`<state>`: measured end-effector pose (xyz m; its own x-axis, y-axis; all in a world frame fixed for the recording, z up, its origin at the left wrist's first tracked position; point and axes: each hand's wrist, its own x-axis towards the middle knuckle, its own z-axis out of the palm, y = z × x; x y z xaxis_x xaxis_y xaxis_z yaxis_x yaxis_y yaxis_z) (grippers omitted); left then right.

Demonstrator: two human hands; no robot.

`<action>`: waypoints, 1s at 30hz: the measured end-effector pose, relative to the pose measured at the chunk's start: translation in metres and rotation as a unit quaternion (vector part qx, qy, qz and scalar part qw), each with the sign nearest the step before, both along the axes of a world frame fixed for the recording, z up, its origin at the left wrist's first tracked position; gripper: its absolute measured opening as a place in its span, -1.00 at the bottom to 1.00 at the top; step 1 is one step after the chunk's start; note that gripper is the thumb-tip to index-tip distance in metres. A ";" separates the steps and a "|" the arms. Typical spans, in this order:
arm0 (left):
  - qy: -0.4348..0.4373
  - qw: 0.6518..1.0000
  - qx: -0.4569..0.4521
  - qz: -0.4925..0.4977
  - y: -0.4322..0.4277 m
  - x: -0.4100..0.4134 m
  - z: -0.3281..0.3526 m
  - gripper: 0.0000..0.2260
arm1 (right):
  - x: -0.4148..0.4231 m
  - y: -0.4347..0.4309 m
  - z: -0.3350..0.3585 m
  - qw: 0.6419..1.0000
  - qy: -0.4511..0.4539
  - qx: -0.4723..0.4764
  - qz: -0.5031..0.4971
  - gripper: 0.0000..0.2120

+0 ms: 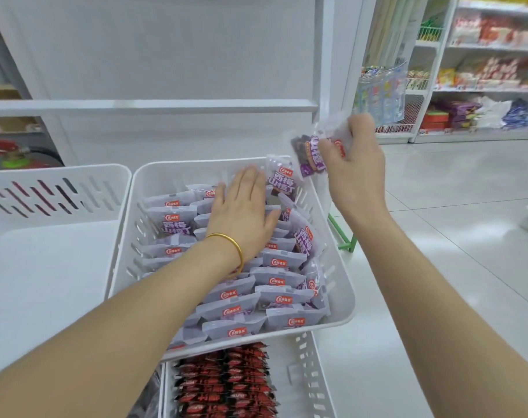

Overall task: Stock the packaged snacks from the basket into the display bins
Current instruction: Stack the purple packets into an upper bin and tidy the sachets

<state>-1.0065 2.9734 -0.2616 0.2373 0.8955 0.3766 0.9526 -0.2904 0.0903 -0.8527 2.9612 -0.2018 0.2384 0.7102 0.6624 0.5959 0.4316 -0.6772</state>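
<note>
1. A stocker's left hand (244, 212) lies flat on the purple snack packets (275, 279) in a white display bin (181, 168), fingers straight and close together, apparently pressing the stack level to make room.
2. The right hand (356, 164), above the bin's far right corner, pinches a small bunch of matching packets (311, 152) between thumb and curled fingers, seemingly ready to add them.
3. The bin holds rows of purple packets, a few leaning at its right wall.
4. A lower bin (305, 372) under its near edge carries red-and-black packets (226, 384); the supply basket is not clearly in view.
</note>
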 end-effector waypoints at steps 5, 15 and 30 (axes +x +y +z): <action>0.040 0.998 0.021 -0.052 0.019 0.012 0.008 -0.41 | -0.002 -0.009 -0.024 0.998 0.053 0.026 -0.013 -0.83; 0.071 0.997 0.007 -0.033 0.020 -0.004 0.000 -0.47 | -0.004 -0.018 -0.033 0.985 0.168 0.038 -0.008 -0.85; 0.119 0.993 -0.013 -0.009 0.023 0.019 0.004 -0.55 | -0.013 -0.023 -0.039 0.980 0.194 0.033 -0.006 -0.87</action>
<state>-0.9879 2.9969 -0.2579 0.3322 0.8992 0.2848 0.9428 -0.3072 -0.1295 -0.8657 2.9385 -0.2413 0.4891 0.6643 0.5652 0.3043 0.4773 -0.8244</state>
